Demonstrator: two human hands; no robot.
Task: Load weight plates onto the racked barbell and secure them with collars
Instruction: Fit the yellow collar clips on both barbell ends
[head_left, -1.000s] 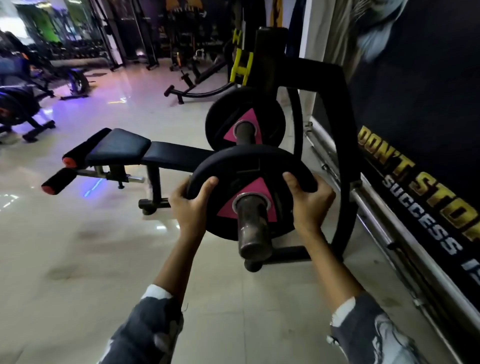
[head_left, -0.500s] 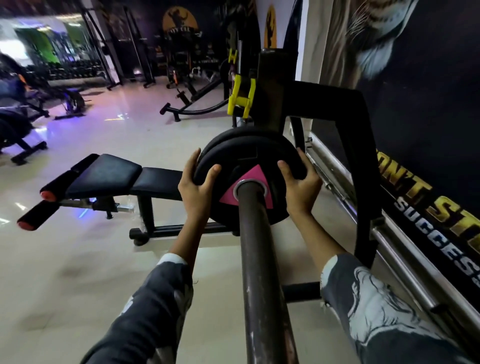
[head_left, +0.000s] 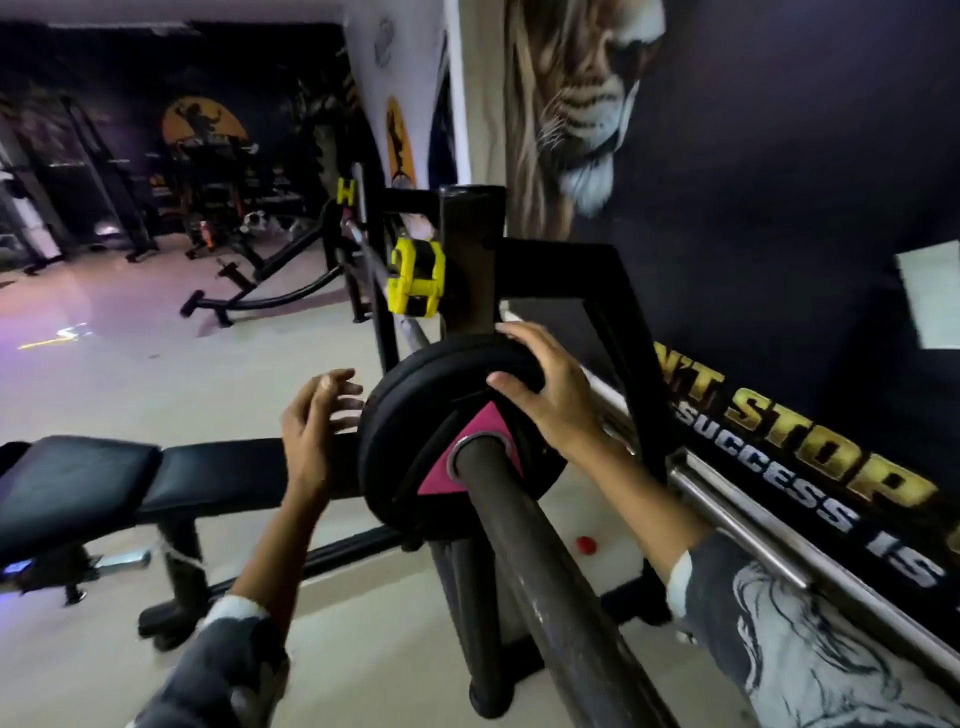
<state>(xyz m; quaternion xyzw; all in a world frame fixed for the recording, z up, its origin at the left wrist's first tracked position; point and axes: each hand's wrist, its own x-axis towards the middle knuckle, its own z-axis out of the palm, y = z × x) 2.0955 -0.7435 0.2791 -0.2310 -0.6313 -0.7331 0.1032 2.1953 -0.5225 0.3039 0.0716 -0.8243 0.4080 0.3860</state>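
Observation:
A black weight plate (head_left: 415, 436) with a pink triangle sits on the barbell sleeve (head_left: 540, 561), pushed up against a second black plate behind it. My right hand (head_left: 550, 395) lies on the plate's upper right rim, thumb on its face. To the left of the plate, my left hand (head_left: 317, 421) hovers off the rim with its fingers spread. A yellow collar (head_left: 415, 278) hangs on the black rack upright (head_left: 470, 260) just above the plates. The bar (head_left: 410, 338) runs on beyond the plates toward the far rack post.
A black padded bench (head_left: 104, 483) stands to the left under the bar. The dark wall (head_left: 779, 208) with gold lettering and a steel rail (head_left: 727, 514) runs close on the right. A small red object (head_left: 586, 544) lies on the floor. Other gym machines (head_left: 234, 234) stand far back.
The plate has slid inward along the sleeve until it meets the inner plate. My left hand has let go and come off the rim; my right hand has shifted to the top.

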